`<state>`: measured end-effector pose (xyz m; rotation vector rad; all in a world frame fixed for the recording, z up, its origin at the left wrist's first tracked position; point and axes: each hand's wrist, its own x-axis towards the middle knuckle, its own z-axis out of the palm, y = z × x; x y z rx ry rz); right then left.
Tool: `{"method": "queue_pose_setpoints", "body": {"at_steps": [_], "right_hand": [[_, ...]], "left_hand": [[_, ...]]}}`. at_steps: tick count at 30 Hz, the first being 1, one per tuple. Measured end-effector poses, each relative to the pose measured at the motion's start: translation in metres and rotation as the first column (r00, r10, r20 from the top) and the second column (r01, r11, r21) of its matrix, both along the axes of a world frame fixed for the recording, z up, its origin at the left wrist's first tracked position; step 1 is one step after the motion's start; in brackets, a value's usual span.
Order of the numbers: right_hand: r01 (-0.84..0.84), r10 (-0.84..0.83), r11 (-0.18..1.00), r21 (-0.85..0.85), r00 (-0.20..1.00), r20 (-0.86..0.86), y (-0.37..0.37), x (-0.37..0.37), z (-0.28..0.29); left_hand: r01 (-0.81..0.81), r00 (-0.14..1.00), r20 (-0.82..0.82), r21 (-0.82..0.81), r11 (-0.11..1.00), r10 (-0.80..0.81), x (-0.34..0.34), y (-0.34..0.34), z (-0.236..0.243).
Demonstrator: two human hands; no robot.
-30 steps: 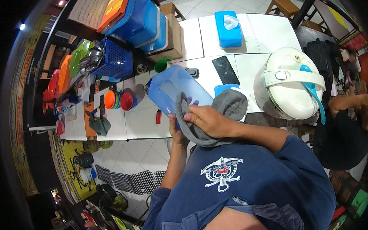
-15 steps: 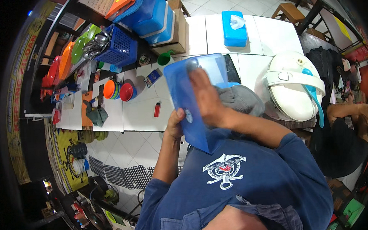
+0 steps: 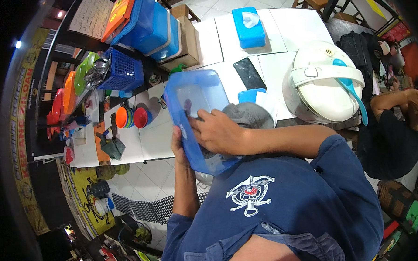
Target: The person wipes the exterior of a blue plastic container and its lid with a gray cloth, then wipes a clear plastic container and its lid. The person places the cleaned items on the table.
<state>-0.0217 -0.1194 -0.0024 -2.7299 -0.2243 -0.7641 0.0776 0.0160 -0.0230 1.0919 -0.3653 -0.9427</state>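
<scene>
A translucent blue plastic box (image 3: 202, 84) is tilted up before my chest, its open side facing away. My left hand (image 3: 178, 146) is closed on its left wall, the thumb along the outside. My right hand (image 3: 220, 132) reaches across its opening with bent, slightly parted fingers against the inner wall; no object shows in them. Its thumb is hidden. A dark patch under that hand is too unclear to name. Beyond my right forearm lies a grey cloth-like thing (image 3: 252, 114), next to a small blue object (image 3: 252, 95) and a black phone (image 3: 248, 73).
A white rice warmer (image 3: 317, 98) with a blue ladle (image 3: 355, 96) stands right. Blue tissue box (image 3: 249, 33) sits at the back. Left are stacked bowls (image 3: 143, 117), a blue basket of spoons (image 3: 122, 71) and a dark cloth (image 3: 112, 147). Another person's arm (image 3: 394, 101) shows far right.
The box has turned so that its inside shows, and has shifted left. My right hand has moved from flat along its side to bent inside it. The red lighter is now hidden.
</scene>
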Motion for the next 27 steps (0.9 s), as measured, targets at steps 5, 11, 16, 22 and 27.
{"method": "queue_pose_setpoints", "body": {"at_steps": [5, 11, 16, 22, 27], "right_hand": [[0.187, -0.177, 0.981, 0.044, 0.971, -0.163, -0.024, 0.023, 0.008], [0.317, -0.319, 0.947, -0.043, 0.946, -0.054, -0.039, 0.013, -0.009], [0.208, -0.24, 0.96, -0.19, 0.957, -0.164, -0.04, 0.01, -0.005], [-0.106, 0.051, 0.985, -0.133, 0.929, -0.366, -0.006, -0.024, -0.006], [-0.256, 0.26, 0.964, 0.076, 0.833, -0.489, -0.016, -0.028, -0.007]], "left_hand": [[-0.047, 0.987, -0.149, 0.099, 0.994, 0.062, -0.012, 0.012, -0.011], [0.104, 0.993, 0.044, 0.147, 0.984, -0.111, -0.018, 0.019, 0.009], [0.028, 0.999, -0.044, 0.145, 0.989, -0.022, -0.023, 0.018, 0.004], [-0.007, 0.995, -0.104, -0.108, 0.994, -0.004, -0.012, 0.006, -0.011], [0.124, 0.989, -0.059, -0.134, 0.983, -0.133, -0.02, -0.018, 0.011]]}}
